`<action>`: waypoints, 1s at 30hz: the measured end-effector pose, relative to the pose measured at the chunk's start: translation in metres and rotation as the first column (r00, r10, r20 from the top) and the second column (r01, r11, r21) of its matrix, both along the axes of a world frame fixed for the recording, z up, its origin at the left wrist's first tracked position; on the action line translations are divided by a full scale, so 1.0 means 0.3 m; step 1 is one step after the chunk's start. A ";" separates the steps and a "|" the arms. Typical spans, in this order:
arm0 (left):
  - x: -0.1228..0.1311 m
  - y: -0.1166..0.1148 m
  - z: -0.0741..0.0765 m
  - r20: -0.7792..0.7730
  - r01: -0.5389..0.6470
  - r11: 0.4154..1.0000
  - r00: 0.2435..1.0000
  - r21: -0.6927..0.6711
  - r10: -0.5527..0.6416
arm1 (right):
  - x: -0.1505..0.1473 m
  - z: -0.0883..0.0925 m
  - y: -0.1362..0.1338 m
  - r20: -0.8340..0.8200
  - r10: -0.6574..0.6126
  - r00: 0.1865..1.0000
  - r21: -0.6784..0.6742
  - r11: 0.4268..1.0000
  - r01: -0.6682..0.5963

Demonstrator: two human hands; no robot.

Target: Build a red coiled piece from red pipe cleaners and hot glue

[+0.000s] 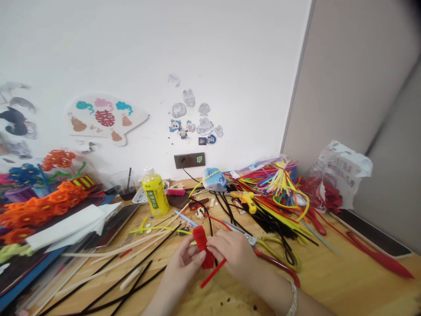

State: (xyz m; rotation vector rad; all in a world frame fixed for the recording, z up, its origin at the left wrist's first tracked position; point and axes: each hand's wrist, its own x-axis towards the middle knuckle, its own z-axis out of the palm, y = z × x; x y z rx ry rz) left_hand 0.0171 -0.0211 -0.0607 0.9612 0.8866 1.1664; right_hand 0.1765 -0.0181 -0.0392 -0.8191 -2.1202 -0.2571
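Note:
Both my hands meet low in the middle of the wooden table (342, 281). My left hand (184, 263) pinches the lower side of a red pipe-cleaner coil (202, 245), its fingers closed on it. My right hand (235, 252) grips the same red coil from the right, with a loose red tail (213, 272) sticking out below toward me. A silver bracelet (292, 298) sits on my right wrist.
Scissors with yellow-green and red handles (279, 254) lie just right of my hands. A pile of coloured pipe cleaners (272, 188) fills the back right. A yellow bottle (155, 193), black and cream sticks (131, 259), orange pipe-cleaner flowers (42, 206) and a plastic bag (338, 175) surround the spot.

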 end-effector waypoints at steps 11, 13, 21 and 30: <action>0.007 -0.022 0.035 -0.022 0.017 1.000 1.000 -0.017 -0.018 | 0.003 -0.006 0.007 0.076 -0.018 0.997 0.126 0.992 0.008; 0.011 -0.027 0.043 0.004 0.037 0.999 0.999 -0.015 -0.037 | 0.005 -0.006 0.008 0.102 -0.021 0.995 0.135 0.991 0.007; 0.018 -0.038 0.066 0.051 0.080 0.995 0.996 -0.063 -0.077 | 0.015 0.019 0.003 0.217 -0.037 0.975 0.172 0.985 -0.001; 0.020 -0.048 0.093 -0.020 0.055 0.996 0.998 -0.070 -0.056 | 0.017 0.016 0.008 0.226 -0.043 0.973 0.166 0.986 0.005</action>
